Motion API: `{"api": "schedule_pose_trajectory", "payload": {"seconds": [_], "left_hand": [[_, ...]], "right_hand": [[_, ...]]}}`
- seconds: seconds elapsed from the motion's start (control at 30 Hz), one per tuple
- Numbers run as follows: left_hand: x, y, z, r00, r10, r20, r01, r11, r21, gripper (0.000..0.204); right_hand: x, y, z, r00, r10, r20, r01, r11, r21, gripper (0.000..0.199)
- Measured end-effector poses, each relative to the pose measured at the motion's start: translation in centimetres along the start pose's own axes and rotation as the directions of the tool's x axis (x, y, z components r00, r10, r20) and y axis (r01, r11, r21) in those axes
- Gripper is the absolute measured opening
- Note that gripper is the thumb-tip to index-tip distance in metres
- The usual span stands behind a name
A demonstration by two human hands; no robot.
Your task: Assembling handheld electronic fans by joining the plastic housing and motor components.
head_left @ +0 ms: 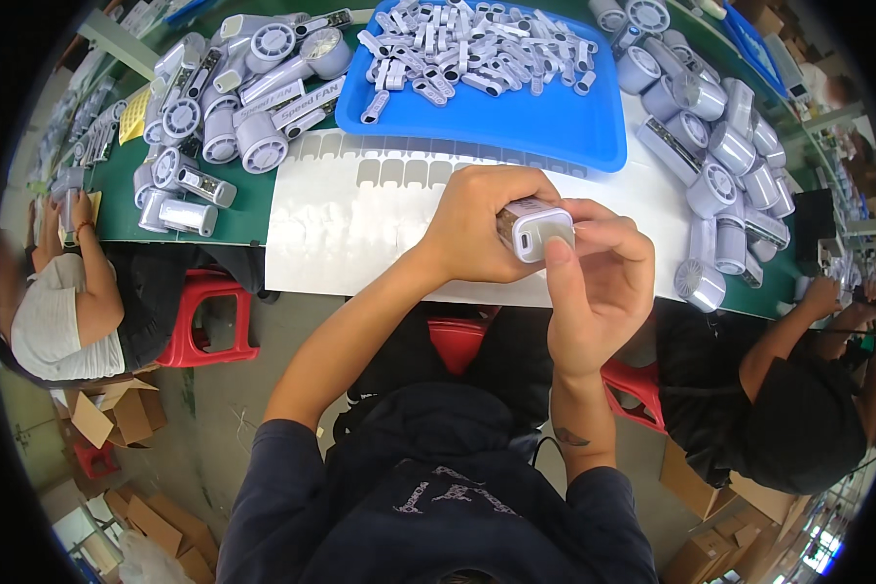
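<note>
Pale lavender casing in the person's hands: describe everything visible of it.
The pale lavender casing, perhaps a handheld fan's, looks plastic. Its rounded-rectangular end, greyish-faced with a small dark-edged slot, faces the camera; a brownish patch shows on one side. It is held above the white sheet, gripped by the left hand, with the right hand at its end. The far end is hidden.

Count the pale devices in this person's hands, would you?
1: the pale device, gripped in the left hand, with the right hand at its end. Anything fully behind the fingers would be hidden.
</note>
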State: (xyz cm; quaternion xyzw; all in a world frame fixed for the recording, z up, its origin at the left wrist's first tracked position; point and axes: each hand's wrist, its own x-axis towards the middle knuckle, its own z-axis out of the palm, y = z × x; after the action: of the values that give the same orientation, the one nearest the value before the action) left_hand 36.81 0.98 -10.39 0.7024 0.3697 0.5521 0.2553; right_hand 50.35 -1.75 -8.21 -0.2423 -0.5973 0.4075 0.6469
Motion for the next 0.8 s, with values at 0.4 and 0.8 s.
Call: {"api": "schedule_pose_trajectory", "payload": {"seconds": [0.4, 0.8], "left_hand": [[0.0, -0.1, 0.2, 0.998, -0.053, -0.027, 0.054, 0.998, 0.042, 0.029], [-0.8, 0.6, -3.7, 0.997, -0.068, 0.037, 0.072, 0.993, -0.097, 0.029]], "right_hand": [[1.7, -2.3, -1.9, 0.992, 0.062, 0.109, 0.023, 0.762, -0.647, 0.035], [3.5, 0.1, -0.2, 0.848, 0.436, 0.301, -0.487, 0.865, 0.119, 0.022]]}}
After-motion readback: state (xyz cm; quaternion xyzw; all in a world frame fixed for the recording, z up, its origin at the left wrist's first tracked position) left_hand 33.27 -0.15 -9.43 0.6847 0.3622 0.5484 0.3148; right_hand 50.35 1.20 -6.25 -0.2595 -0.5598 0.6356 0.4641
